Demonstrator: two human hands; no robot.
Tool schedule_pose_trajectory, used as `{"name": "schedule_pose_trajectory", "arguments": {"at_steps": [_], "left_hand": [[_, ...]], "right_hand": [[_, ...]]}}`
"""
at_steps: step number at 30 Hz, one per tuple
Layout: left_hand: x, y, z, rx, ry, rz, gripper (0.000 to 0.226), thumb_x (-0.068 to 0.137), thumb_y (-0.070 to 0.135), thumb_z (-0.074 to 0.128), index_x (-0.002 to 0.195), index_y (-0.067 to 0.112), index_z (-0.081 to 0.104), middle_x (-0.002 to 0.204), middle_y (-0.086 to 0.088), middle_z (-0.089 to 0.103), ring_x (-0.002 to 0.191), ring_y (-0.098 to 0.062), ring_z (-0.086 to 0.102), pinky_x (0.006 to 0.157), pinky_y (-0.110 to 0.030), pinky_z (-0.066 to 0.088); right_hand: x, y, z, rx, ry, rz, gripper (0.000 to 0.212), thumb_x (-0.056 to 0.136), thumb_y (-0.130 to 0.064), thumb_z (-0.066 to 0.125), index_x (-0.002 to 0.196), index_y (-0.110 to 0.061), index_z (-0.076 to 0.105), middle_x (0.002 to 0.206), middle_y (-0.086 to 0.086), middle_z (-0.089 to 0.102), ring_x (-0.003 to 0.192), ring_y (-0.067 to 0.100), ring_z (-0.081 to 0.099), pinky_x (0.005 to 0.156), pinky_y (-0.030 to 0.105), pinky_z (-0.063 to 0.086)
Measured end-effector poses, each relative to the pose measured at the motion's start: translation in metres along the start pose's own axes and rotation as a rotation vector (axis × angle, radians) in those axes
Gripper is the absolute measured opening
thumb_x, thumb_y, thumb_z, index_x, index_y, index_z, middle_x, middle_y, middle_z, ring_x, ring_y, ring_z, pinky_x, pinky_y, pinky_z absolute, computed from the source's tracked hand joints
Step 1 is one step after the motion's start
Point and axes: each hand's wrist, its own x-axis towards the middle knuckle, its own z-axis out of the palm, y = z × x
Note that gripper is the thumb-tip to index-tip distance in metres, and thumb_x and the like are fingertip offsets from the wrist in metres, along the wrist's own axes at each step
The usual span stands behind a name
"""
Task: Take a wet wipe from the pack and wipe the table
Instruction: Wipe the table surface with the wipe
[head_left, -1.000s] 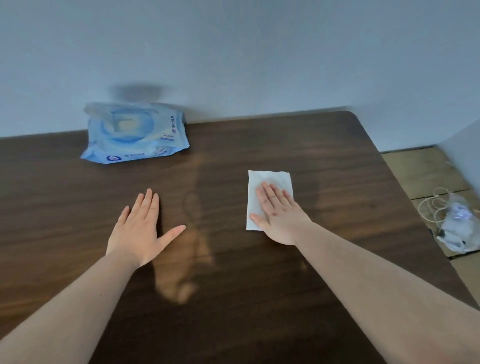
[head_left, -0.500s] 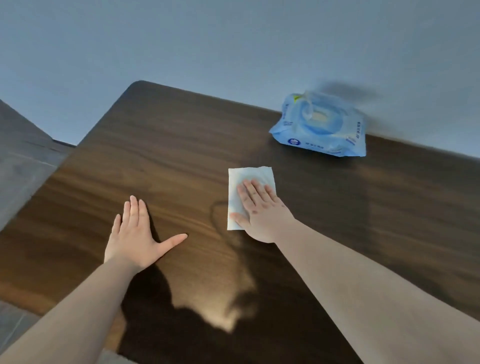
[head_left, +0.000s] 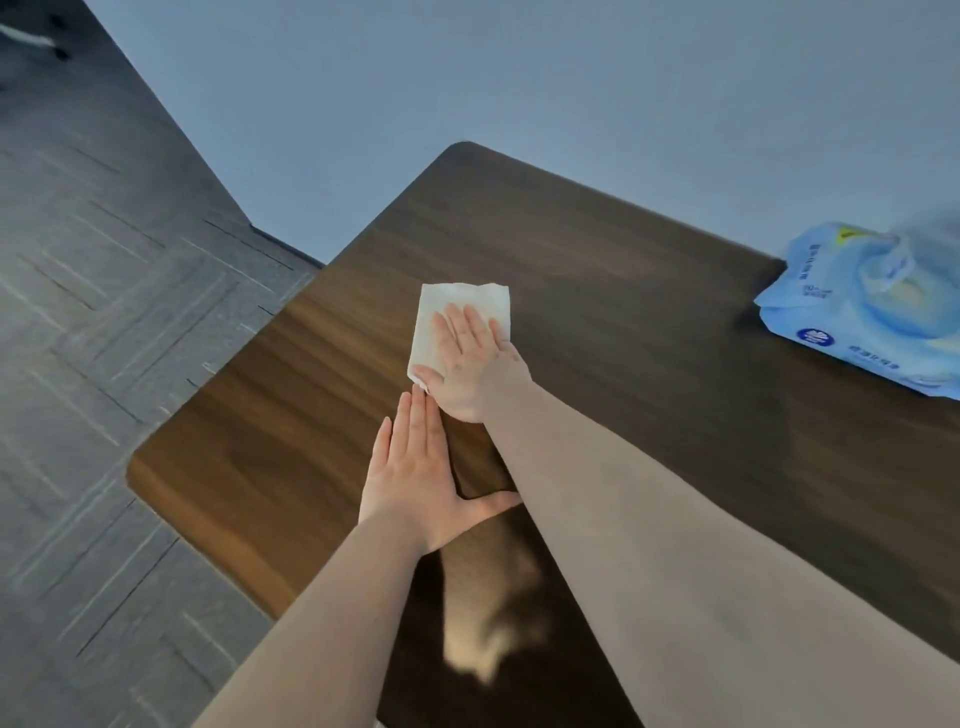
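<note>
A white wet wipe (head_left: 457, 306) lies flat on the dark wooden table (head_left: 623, 291), towards its left end. My right hand (head_left: 467, 364) presses on the wipe with flat fingers, covering its lower half. Just behind it my left hand (head_left: 415, 478) rests palm down on the bare wood, fingers together and thumb spread, its fingertips almost touching my right hand. The blue wet wipe pack (head_left: 878, 317) lies at the far right against the wall, partly cut off by the frame edge.
The table's left end and rounded corners (head_left: 156, 467) are in view, with grey patterned floor (head_left: 104, 312) beyond them. A plain pale wall (head_left: 571, 78) runs behind the table. A bright reflection (head_left: 488, 639) shines on the wood between my forearms.
My right hand has slid the wipe leftward across the table towards its left end. The view has swung left, and the pack now sits at the far right. My two hands are now close together.
</note>
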Motion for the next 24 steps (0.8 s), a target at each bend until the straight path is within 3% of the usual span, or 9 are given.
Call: {"name": "schedule_pose_trajectory", "arguments": {"at_steps": [4,10,15,22,24], "left_hand": [[0.000,0.001,-0.001,-0.015,-0.026,0.005,0.142,0.030,0.094,-0.019,0.143,0.009,-0.026,0.154,-0.008,-0.028,0.142,-0.023,-0.027,0.119,-0.043,-0.005],[0.000,0.000,-0.002,-0.018,-0.049,-0.008,0.135,0.037,0.094,-0.003,0.141,0.012,-0.027,0.154,-0.006,-0.029,0.142,-0.021,-0.027,0.119,-0.043,-0.005],[-0.001,0.000,-0.003,0.015,-0.042,-0.010,0.129,0.055,0.096,0.017,0.143,0.011,-0.023,0.155,-0.007,-0.027,0.142,-0.022,-0.025,0.119,-0.041,-0.007],[-0.003,0.003,-0.003,0.089,-0.025,0.004,0.135,0.052,0.097,0.011,0.147,0.004,-0.015,0.158,-0.013,-0.018,0.145,-0.025,-0.017,0.118,-0.040,-0.002],[-0.006,0.005,-0.002,0.147,0.013,0.093,0.128,0.058,0.093,0.005,0.148,0.003,-0.010,0.159,-0.013,-0.014,0.146,-0.023,-0.012,0.119,-0.038,0.001]], "right_hand": [[0.025,-0.009,-0.004,-0.046,-0.006,-0.028,0.071,0.096,-0.057,0.013,0.150,-0.018,-0.010,0.159,0.000,-0.015,0.145,0.018,-0.016,0.118,0.040,-0.010],[0.024,-0.003,-0.007,-0.065,-0.003,-0.080,0.071,0.096,-0.058,0.013,0.150,-0.018,-0.010,0.160,0.000,-0.014,0.146,0.018,-0.014,0.116,0.039,-0.009],[-0.011,0.022,-0.001,-0.024,-0.001,-0.051,0.072,0.096,-0.058,0.015,0.151,-0.018,-0.008,0.160,-0.001,-0.012,0.145,0.016,-0.015,0.116,0.037,-0.010],[-0.106,0.073,0.013,0.048,0.011,0.124,0.071,0.095,-0.059,0.012,0.149,-0.021,-0.013,0.159,-0.003,-0.018,0.144,0.014,-0.020,0.116,0.035,-0.013],[-0.137,0.092,0.017,0.066,0.013,0.203,0.071,0.095,-0.059,0.011,0.149,-0.021,-0.014,0.158,-0.004,-0.019,0.143,0.013,-0.020,0.116,0.034,-0.013]]}}
